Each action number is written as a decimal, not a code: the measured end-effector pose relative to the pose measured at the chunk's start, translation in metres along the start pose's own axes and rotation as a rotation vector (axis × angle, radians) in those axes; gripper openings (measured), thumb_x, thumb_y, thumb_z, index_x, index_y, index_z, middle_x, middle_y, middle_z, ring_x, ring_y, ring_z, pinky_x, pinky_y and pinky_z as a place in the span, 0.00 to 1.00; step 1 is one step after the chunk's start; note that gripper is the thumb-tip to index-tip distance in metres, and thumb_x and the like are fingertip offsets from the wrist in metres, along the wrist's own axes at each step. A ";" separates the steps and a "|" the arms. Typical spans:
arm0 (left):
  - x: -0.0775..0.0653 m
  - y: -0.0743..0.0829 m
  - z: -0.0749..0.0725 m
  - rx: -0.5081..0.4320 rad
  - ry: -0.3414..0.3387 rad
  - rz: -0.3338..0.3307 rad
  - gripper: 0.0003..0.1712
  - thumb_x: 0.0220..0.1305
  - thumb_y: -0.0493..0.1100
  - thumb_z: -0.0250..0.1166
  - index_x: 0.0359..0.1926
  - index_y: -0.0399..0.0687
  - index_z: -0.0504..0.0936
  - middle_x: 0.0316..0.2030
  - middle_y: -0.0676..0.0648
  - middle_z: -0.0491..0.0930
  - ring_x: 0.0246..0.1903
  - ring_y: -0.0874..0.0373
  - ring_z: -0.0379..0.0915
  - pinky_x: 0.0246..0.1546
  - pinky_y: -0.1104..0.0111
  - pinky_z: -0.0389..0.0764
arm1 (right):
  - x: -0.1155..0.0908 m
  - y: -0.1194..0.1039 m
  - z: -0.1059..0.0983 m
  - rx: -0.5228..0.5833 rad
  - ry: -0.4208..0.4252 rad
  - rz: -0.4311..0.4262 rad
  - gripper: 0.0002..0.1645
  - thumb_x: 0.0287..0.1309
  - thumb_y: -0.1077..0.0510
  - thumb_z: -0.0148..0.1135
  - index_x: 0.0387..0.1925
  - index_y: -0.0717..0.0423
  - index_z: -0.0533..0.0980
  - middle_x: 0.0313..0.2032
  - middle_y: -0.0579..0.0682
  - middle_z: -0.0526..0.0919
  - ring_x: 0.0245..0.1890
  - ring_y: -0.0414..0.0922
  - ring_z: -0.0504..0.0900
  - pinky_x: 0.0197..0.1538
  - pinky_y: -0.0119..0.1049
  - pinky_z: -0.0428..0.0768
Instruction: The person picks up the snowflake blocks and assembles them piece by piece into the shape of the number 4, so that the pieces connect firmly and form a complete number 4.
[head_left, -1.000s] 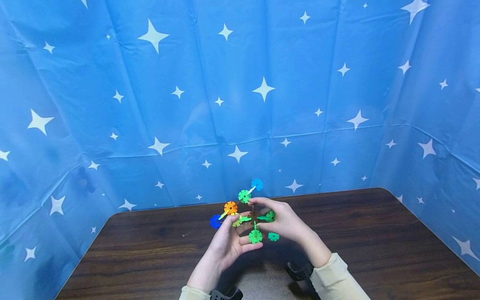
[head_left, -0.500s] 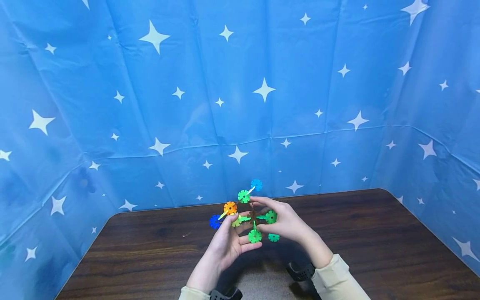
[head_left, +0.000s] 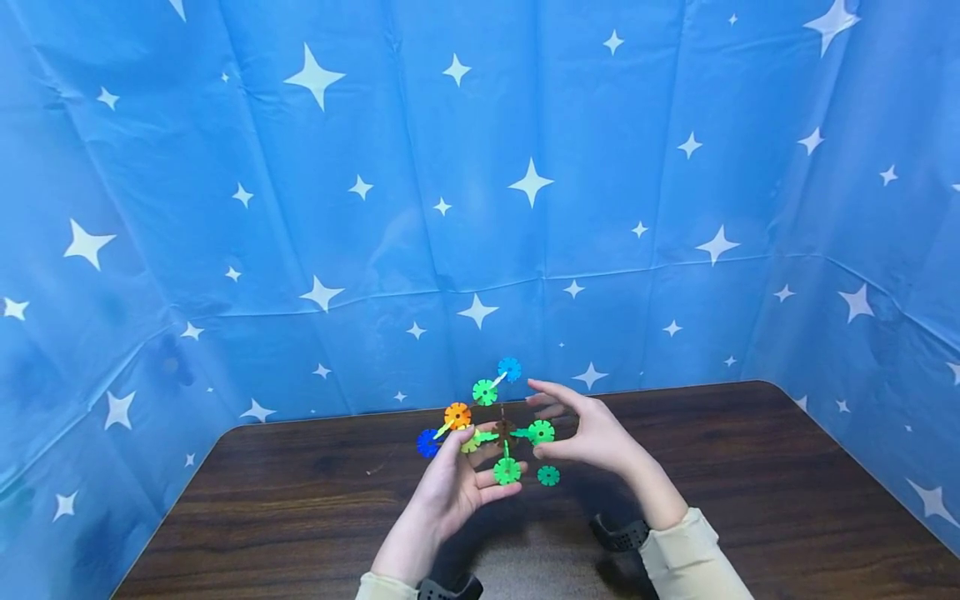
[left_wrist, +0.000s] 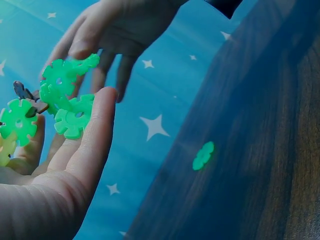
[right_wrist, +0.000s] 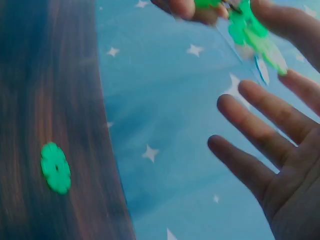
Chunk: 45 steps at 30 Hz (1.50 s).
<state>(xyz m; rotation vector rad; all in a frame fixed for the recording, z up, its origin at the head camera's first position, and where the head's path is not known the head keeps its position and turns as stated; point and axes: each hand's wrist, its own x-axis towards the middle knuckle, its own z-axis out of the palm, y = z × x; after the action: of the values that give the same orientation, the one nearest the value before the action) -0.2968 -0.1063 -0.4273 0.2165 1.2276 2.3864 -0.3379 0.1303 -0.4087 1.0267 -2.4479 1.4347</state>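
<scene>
My left hand [head_left: 453,496] holds up a joined cluster of notched plastic snowflake discs. Its thumb lies by a yellow disc [head_left: 471,440], with fingers behind and below. A brown disc [head_left: 503,433] sits at the middle; around it are green discs [head_left: 507,471], an orange disc [head_left: 457,416], a dark blue disc [head_left: 428,443] and a light blue disc [head_left: 509,369] at the top. My right hand [head_left: 592,429] is at the cluster's right side, fingers spread and away from it. Its thumb is close to the right green disc [head_left: 542,432]; whether they touch, I cannot tell.
A loose green snowflake disc [right_wrist: 56,168] lies on the dark wooden table [head_left: 285,508], below the right hand. Behind the table's far edge hangs a blue curtain [head_left: 480,167] with white stars. A black wrist strap [head_left: 618,533] is on the right wrist.
My right hand has let go of the cluster and moved a little right, its fingers spreading apart. The left hand keeps its hold, with the cluster nearly still.
</scene>
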 end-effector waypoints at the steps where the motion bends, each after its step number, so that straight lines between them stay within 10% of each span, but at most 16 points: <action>1: 0.000 0.000 0.000 -0.002 0.001 0.000 0.29 0.75 0.54 0.42 0.68 0.41 0.55 0.68 0.30 0.58 0.59 0.32 0.66 0.50 0.48 0.76 | -0.001 0.002 -0.003 0.012 -0.013 0.015 0.50 0.46 0.53 0.77 0.70 0.42 0.63 0.59 0.51 0.76 0.53 0.50 0.78 0.54 0.60 0.73; 12: -0.001 0.003 -0.002 0.010 -0.021 0.016 0.30 0.75 0.53 0.40 0.69 0.39 0.52 0.66 0.30 0.61 0.56 0.36 0.72 0.51 0.48 0.75 | -0.011 0.036 -0.010 0.029 -0.299 0.231 0.51 0.44 0.54 0.78 0.68 0.64 0.63 0.63 0.61 0.70 0.60 0.60 0.71 0.56 0.59 0.72; 45: -0.001 0.004 -0.003 -0.004 0.015 0.019 0.31 0.74 0.54 0.43 0.68 0.40 0.54 0.68 0.31 0.59 0.55 0.37 0.73 0.50 0.48 0.76 | -0.018 0.072 0.021 -0.199 -0.238 0.218 0.14 0.48 0.63 0.74 0.40 0.54 0.84 0.37 0.48 0.75 0.38 0.48 0.74 0.42 0.43 0.76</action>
<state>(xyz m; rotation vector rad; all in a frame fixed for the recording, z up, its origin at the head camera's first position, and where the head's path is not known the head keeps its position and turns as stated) -0.2979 -0.1108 -0.4257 0.2101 1.2328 2.4105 -0.3632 0.1456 -0.4800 0.9616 -2.8822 1.1466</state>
